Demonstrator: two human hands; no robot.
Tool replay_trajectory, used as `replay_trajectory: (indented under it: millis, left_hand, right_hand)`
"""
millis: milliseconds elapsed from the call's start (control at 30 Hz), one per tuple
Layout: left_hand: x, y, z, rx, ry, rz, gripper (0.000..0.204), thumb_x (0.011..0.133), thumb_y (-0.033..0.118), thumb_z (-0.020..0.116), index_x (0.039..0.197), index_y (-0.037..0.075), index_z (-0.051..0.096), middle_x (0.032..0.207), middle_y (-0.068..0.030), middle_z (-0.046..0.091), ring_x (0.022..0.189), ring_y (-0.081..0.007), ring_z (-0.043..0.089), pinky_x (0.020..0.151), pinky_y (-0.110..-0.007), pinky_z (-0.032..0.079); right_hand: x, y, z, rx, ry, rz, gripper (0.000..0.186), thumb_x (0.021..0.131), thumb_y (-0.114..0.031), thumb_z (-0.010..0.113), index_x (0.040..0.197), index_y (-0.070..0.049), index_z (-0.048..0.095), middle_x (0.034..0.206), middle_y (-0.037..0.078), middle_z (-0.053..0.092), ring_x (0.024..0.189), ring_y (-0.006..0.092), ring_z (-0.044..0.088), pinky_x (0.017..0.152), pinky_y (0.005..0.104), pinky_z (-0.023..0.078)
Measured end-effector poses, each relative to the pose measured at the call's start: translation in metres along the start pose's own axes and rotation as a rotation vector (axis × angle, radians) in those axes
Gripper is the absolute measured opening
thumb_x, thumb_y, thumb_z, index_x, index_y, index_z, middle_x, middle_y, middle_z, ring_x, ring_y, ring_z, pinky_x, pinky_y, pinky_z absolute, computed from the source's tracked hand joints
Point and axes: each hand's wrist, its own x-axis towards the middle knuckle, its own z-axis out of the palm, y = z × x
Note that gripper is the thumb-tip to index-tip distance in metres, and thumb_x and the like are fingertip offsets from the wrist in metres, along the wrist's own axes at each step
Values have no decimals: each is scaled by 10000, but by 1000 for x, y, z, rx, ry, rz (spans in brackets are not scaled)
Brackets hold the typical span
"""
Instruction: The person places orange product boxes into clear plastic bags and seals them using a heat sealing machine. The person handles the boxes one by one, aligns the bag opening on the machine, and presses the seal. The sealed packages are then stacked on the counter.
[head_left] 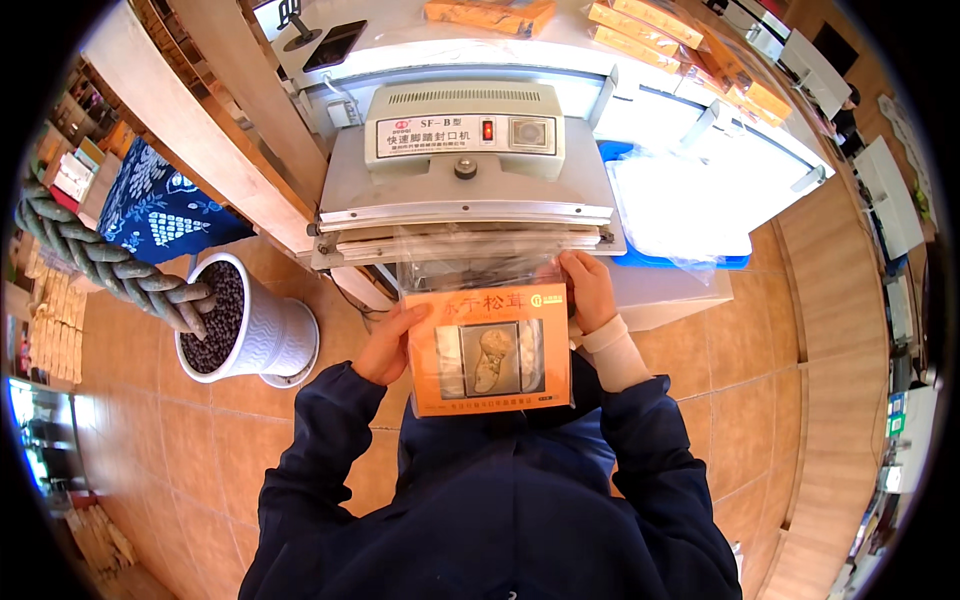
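Between my hands is an orange box (pixel 425 365) with a window in its front, inside a clear plastic bag (pixel 478 270). My left hand (pixel 392 342) grips the bagged box by its left edge. At the upper right corner, my right hand (pixel 590 287) pinches the plastic, fingers closed. The bag's open upper end reaches up to the jaws of a grey heat sealer (pixel 465 185), whose red switch and dial face me. Whether the plastic lies between the jaws or just in front of them, I cannot tell.
Several orange boxes (pixel 640 35) and a phone (pixel 336 45) lie on the white counter behind the sealer. To the right, a blue tray (pixel 738 262) holds clear plastic bags (pixel 675 205). A white planter (pixel 262 335) with a braided trunk (pixel 120 265) stands on the tiled floor at left.
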Motion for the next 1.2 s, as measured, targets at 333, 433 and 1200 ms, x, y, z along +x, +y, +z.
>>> replay_trajectory:
  millis: [333, 433, 1200]
  left_hand:
    - [38, 34, 2, 82, 214, 108, 367, 967, 336, 392, 956, 10, 560, 897, -124, 606, 847, -251, 617, 695, -357, 521]
    - [51, 47, 0, 48, 211, 84, 386, 971, 353, 370, 968, 14, 555, 918, -120, 601, 864, -247, 613, 714, -371, 513]
    - [18, 23, 1, 0, 212, -10, 361, 882, 199, 595, 1153, -24, 512, 1057, -86, 611, 904, -143, 611, 788, -270, 500]
  right_hand:
    - [8, 23, -1, -8, 13, -87, 246, 924, -121, 459, 801, 42, 596, 739, 104, 636, 632, 130, 579, 595, 241, 473]
    - [14, 27, -3, 16, 23, -113, 247, 922, -114, 453, 792, 49, 587, 741, 106, 634, 665, 137, 587, 609, 246, 478]
    - [9, 23, 2, 81, 122, -34, 259, 942, -207, 476, 877, 11, 600, 786, 77, 644, 650, 103, 586, 578, 217, 456]
